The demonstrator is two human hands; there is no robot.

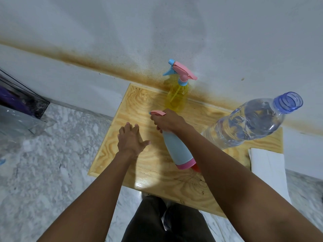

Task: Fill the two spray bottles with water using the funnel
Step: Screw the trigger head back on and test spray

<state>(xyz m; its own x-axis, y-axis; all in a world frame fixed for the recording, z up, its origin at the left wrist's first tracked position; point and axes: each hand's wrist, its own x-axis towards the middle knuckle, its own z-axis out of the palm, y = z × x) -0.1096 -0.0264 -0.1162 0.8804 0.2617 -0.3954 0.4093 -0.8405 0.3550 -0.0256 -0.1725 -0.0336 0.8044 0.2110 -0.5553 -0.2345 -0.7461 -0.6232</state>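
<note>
- Blue plastic spray bottle with a pink band at its base stands near the middle of the light wooden counter, and it looks tipped in this wide view.
- The right hand is closed around its neck and pink trigger top. I think this grip is for twisting the top off, so water can go in.
- The left hand is open with fingers spread and holds nothing. It hovers just beside the blue bottle, maybe ready to steady it.
- The see-through yellow plastic spray bottle with a pink and blue trigger top stands at the back of the counter, close to the white wall with a brown stain. Its top is on, and I cannot tell if it has water inside.
- The big clear plastic water bottle with a blue open neck stands to the right, near at hand for pouring. It has no cap and looks mostly full.
- A small red thing peeks out behind the blue bottle's base. It may be the funnel, but most of it is hidden.
- The blue bottle is not see-through, so I cannot tell how full it is.
</note>
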